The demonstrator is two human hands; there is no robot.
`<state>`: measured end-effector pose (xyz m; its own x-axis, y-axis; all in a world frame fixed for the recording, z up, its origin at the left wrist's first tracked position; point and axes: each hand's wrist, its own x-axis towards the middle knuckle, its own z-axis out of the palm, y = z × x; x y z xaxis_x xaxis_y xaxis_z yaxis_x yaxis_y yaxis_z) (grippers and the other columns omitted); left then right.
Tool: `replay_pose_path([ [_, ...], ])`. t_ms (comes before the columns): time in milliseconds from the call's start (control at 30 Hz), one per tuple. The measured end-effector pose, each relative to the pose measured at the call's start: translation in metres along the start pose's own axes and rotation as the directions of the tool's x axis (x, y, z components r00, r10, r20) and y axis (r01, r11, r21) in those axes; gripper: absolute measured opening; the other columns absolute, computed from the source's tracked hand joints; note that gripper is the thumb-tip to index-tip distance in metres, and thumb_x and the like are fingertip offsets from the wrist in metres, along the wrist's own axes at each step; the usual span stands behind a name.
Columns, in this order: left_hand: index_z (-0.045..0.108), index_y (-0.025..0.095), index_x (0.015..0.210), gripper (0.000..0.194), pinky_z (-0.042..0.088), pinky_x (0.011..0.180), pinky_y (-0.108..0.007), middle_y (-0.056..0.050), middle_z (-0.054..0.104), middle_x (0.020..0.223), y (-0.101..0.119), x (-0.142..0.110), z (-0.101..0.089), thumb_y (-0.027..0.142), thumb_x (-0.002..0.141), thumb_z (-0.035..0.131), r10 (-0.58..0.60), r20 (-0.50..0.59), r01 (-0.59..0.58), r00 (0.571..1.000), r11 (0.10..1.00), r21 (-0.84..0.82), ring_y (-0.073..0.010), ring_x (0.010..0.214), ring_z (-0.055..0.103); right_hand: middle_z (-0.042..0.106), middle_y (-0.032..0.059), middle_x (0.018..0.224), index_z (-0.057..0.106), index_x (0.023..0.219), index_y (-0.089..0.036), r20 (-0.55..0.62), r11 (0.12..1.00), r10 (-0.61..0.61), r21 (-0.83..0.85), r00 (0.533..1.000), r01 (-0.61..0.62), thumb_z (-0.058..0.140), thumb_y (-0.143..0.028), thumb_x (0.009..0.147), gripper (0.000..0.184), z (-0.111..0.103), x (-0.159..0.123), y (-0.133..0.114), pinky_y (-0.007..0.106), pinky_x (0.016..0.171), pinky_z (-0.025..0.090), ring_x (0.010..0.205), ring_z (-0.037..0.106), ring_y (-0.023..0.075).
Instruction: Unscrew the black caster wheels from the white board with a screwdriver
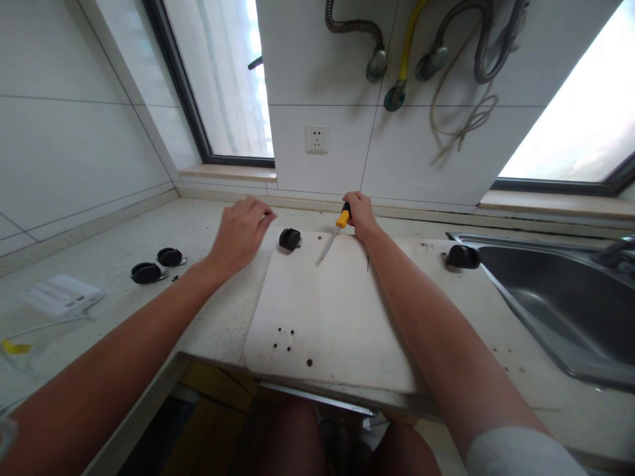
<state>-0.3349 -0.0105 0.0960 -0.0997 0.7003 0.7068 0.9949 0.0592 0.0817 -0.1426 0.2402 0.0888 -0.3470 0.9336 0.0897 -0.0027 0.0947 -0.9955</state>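
My right hand is closed around the black and yellow handle of a screwdriver, whose shaft points down and left over a white board. A black caster wheel sits at the board's far left corner, and another caster is on its far right part. Left of the near caster, my left hand hovers above the counter with fingers bent and pressed together. Whether anything small is between those fingertips I cannot make out. Several screw holes show in the board's near left corner.
Two loose caster wheels lie on the counter at left, near a white plastic package and a yellow-tagged cord. A steel sink is at right. Pipes and a socket are on the tiled wall.
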Motion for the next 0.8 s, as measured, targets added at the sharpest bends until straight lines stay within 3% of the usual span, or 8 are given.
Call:
replay_pose_path([
  [67,0.071,0.024,0.100,0.028,0.054,0.101,-0.050,-0.013,0.078,0.108,-0.041,-0.021,-0.014,0.042,0.108,0.052,-0.216,0.070,0.216,0.974,0.976,0.000,-0.0344,0.106,0.071,0.073,0.0111,0.140,0.070,0.141,-0.019,0.000,1.000,0.002,-0.006,1.000,-0.002,0.074,-0.047,0.108,0.043,0.000,0.000,0.000,0.048,0.103,0.067,0.120,0.075,0.0249],
  [133,0.071,0.026,0.093,0.022,0.056,0.097,-0.049,-0.011,0.080,0.100,-0.080,-0.047,-0.025,0.039,0.100,0.054,-0.417,0.259,0.414,0.871,0.908,0.066,-0.0349,0.099,0.073,0.073,0.0110,0.140,0.070,0.140,-0.019,0.002,1.000,0.007,-0.009,1.000,-0.007,0.074,-0.046,0.108,0.043,0.001,0.000,0.000,0.047,0.102,0.067,0.120,0.075,0.0247],
  [200,0.071,0.026,0.087,0.019,0.057,0.096,-0.047,-0.011,0.081,0.096,-0.106,-0.072,-0.032,0.036,0.094,0.056,-0.520,0.373,0.508,0.768,0.850,0.140,-0.0357,0.099,0.075,0.073,0.0110,0.139,0.070,0.140,-0.018,0.005,1.000,0.012,-0.008,1.000,-0.012,0.074,-0.046,0.108,0.043,0.001,0.000,-0.001,0.047,0.102,0.067,0.120,0.075,0.0246],
  [267,0.072,0.026,0.083,0.018,0.057,0.096,-0.046,-0.012,0.082,0.095,-0.119,-0.093,-0.036,0.034,0.091,0.058,-0.545,0.403,0.531,0.735,0.833,0.159,-0.0359,0.099,0.077,0.073,0.0107,0.138,0.070,0.139,-0.018,0.004,1.000,0.015,-0.006,1.000,-0.015,0.074,-0.046,0.108,0.043,0.001,0.000,-0.001,0.046,0.101,0.068,0.118,0.075,0.0241],
  [467,0.074,0.025,0.080,0.015,0.059,0.100,-0.049,-0.014,0.083,0.097,-0.122,-0.113,-0.041,0.035,0.086,0.065,-0.551,0.394,0.547,0.736,0.827,0.134,-0.0378,0.103,0.078,0.073,0.0111,0.140,0.070,0.141,-0.019,-0.001,1.000,0.015,-0.009,1.000,-0.015,0.074,-0.046,0.108,0.043,0.001,-0.002,-0.002,0.048,0.103,0.067,0.121,0.075,0.0250],
  [600,0.077,0.022,0.099,0.028,0.055,0.111,-0.057,-0.019,0.082,0.114,-0.110,-0.110,-0.041,0.042,0.096,0.058,-0.549,0.318,0.544,0.773,0.832,0.113,-0.0399,0.114,0.075,0.072,0.0116,0.143,0.069,0.142,-0.019,-0.005,1.000,0.016,-0.019,1.000,-0.016,0.075,-0.047,0.107,0.045,0.001,-0.003,-0.002,0.050,0.105,0.066,0.124,0.074,0.0261],
  [667,0.077,0.020,0.112,0.039,0.055,0.113,-0.056,-0.019,0.080,0.124,-0.087,-0.104,-0.034,0.045,0.104,0.048,-0.516,0.255,0.519,0.818,0.853,0.058,-0.0363,0.116,0.074,0.072,0.0116,0.143,0.069,0.142,-0.019,-0.006,1.000,0.016,-0.023,1.000,-0.016,0.074,-0.047,0.107,0.045,0.001,-0.004,-0.003,0.050,0.106,0.066,0.124,0.074,0.0262],
  [800,0.072,0.020,0.130,0.046,0.060,0.105,-0.048,-0.015,0.076,0.127,-0.011,-0.080,-0.001,0.055,0.113,0.046,-0.346,0.058,0.348,0.937,0.896,-0.278,-0.0282,0.110,0.073,0.072,0.0116,0.143,0.069,0.142,-0.019,-0.008,0.999,0.008,-0.032,1.000,-0.008,0.074,-0.046,0.107,0.045,0.002,-0.007,-0.004,0.050,0.106,0.066,0.124,0.074,0.0261],
])
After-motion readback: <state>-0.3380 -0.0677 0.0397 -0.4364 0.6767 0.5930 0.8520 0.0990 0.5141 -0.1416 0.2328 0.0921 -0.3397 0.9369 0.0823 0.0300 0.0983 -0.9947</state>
